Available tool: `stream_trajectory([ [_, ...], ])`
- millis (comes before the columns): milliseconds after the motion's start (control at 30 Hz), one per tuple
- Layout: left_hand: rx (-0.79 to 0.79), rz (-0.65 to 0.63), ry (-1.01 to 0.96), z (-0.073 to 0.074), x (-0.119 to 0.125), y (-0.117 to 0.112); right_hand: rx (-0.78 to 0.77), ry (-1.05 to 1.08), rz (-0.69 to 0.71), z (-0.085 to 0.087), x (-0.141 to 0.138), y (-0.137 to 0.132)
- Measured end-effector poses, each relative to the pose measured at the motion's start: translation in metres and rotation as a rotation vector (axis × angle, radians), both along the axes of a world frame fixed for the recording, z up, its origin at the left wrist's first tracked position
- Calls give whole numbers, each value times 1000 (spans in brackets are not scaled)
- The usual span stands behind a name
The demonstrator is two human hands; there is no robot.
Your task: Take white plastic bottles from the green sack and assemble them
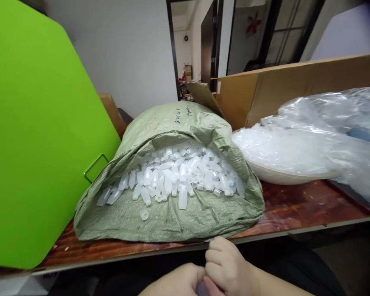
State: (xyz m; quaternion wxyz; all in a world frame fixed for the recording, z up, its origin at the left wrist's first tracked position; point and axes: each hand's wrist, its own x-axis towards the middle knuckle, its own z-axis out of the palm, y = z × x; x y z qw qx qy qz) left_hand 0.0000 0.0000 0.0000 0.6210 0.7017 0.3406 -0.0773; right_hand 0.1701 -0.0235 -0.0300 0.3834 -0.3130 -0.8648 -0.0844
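Note:
My right hand [228,265] is closed with its fingers curled, just in front of the table edge. Against it presses my left hand [180,281], also closed and partly cut off by the bottom of the view. A small greyish-purple patch shows between them; I cannot make out what it is. Beyond the hands lies a green woven sack [172,224] on its side, its mouth facing me. Many small translucent white plastic pieces [169,176] spill inside the mouth onto its lower flap. One round white piece [144,215] sits apart on the flap.
A bright green panel [33,135] with a wire handle stands at left. On the right, a shallow white basin [283,176] is heaped with translucent pieces, beside clear plastic bags [333,111]. Behind is a cardboard box [240,96]. The reddish-brown table [283,209] ends near my hands.

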Motion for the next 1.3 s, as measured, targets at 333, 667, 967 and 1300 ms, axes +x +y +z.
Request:
stream_trajectory([
  [333,-73,38,-100,-16,-2,-3,-249,-132,140,-4,-1,-1],
  [667,160,-86,504,-85,25,13,-385,-244,-703,42,40,88],
  [967,335,-214,491,-71,34,21,-442,-339,-751,32,19,133],
  [1300,1116,410,335,32,27,73,-464,101,-645,44,37,85],
])
